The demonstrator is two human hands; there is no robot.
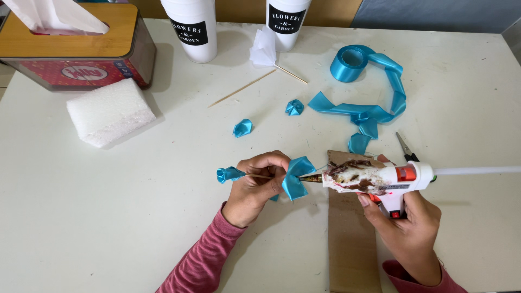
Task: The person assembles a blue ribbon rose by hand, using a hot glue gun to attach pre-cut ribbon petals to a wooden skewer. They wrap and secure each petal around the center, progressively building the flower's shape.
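At the near middle of the white tabletop (pixel 108 217), held just above it:

Item: ribbon rose on a stick. A small rolled bud of glossy turquoise satin (pixel 230 174) sits at the left end of a thin wooden skewer (pixel 259 176), which lies level. A folded satin petal (pixel 296 178) of the same turquoise, creased and shiny, stands at the skewer's right end.

Left hand (pixel 256 184): grip pressed together, fingers pinching the skewer and the petal against it. Sleeve pink, ribbed knit.

Right hand (pixel 408 225): grip closed round the handle of a white plastic glue gun (pixel 380 179) with an orange band. Its barrel is crusted with brown, scorched residue; the metal nozzle touches the petal's fold. A translucent glue stick (pixel 477 170) juts from the rear.

Beneath the gun: strip of brown cardboard (pixel 350 239), flat, matte.

Further back:
- two loose turquoise petals (pixel 242 128), (pixel 294 107), folded;
- spool of turquoise ribbon (pixel 348 63), its tail looping and twisting across the tabletop;
- small scissors (pixel 406 147), metal blades, dark handles, partly hidden by the gun;
- bare skewer (pixel 241 88), and a second skewer with a white paper wrap (pixel 266 50);
- white foam block (pixel 110 112), grainy, rounded edges;
- tissue box (pixel 70 46), clear walls, wooden lid;
- two white cylindrical pots (pixel 190 27), (pixel 286 21) with black labels.
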